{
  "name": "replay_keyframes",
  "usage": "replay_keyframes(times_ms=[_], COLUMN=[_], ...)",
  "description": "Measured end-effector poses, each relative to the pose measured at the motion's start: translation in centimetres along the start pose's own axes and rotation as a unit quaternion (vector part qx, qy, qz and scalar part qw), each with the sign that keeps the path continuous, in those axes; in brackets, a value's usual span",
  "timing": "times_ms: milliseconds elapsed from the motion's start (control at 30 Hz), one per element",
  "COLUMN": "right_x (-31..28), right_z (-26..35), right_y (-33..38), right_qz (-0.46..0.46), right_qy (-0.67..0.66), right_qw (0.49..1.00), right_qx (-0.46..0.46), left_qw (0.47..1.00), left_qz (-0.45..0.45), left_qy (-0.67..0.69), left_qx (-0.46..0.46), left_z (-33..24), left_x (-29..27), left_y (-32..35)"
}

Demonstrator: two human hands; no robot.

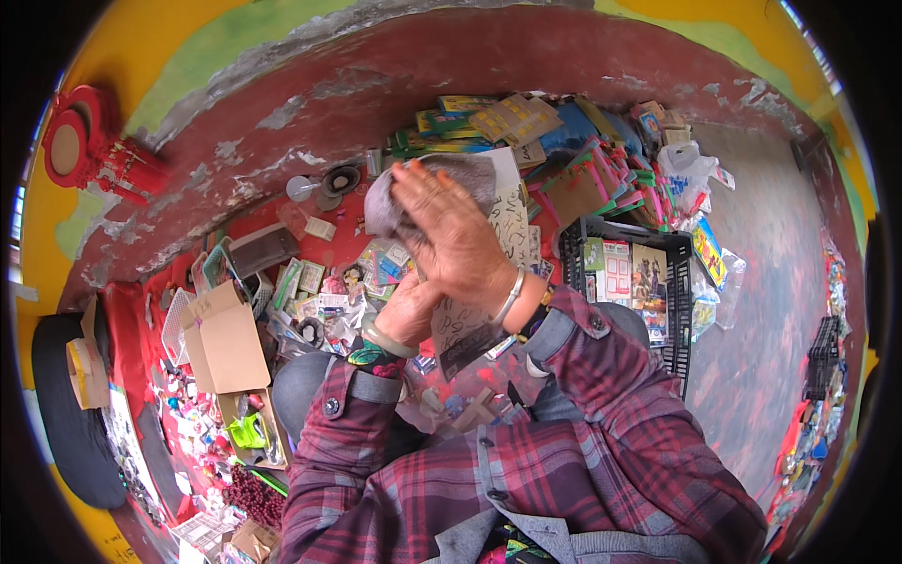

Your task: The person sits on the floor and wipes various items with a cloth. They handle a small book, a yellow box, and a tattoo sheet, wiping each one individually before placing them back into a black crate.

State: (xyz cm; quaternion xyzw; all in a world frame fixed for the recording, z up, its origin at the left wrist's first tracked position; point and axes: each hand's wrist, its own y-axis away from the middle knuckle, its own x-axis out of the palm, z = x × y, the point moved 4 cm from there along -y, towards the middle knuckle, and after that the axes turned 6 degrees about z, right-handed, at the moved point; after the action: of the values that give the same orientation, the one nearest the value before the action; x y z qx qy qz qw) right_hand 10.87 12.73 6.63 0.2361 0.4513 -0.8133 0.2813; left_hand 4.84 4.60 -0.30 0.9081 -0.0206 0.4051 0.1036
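My right hand (456, 235) lies with stretched fingers across a grey, fuzzy cloth (477, 177), which shows on both sides of it. Orange colour marks the fingernails. Just below, my left hand (406, 312) is closed, with its fingers partly hidden behind the right one; what it grips cannot be made out. Behind and beneath the hands is a white sheet or board (510, 202) with black letters. Its lower part (460, 329) looks darker, near my right wrist. Whether a hand holds this sheet is unclear.
A black plastic crate (678, 282) with printed cards stands at the right. Coloured packs (573, 188) are piled against the wall. Small packets (315, 282) cover the red floor cloth. An open cardboard box (224, 343) and a red stool (103, 150) are at the left.
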Motion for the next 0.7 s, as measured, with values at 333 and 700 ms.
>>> replay_keyframes(times_ms=[333,700], right_x=[-1.6,-2.6], right_z=[-1.9,-5.5], right_y=[0.7,1.0], right_qz=[-0.092,-0.110], right_qy=[-0.068,-0.115], right_qw=[0.989,0.973], right_qx=[0.098,0.169], left_qw=[0.996,0.969], left_qz=[0.014,0.013], left_qy=[-0.091,-0.239], left_qx=[-0.014,0.064], left_z=[0.1,-1.1], left_x=[-1.3,-2.4], left_y=[-0.1,0.0])
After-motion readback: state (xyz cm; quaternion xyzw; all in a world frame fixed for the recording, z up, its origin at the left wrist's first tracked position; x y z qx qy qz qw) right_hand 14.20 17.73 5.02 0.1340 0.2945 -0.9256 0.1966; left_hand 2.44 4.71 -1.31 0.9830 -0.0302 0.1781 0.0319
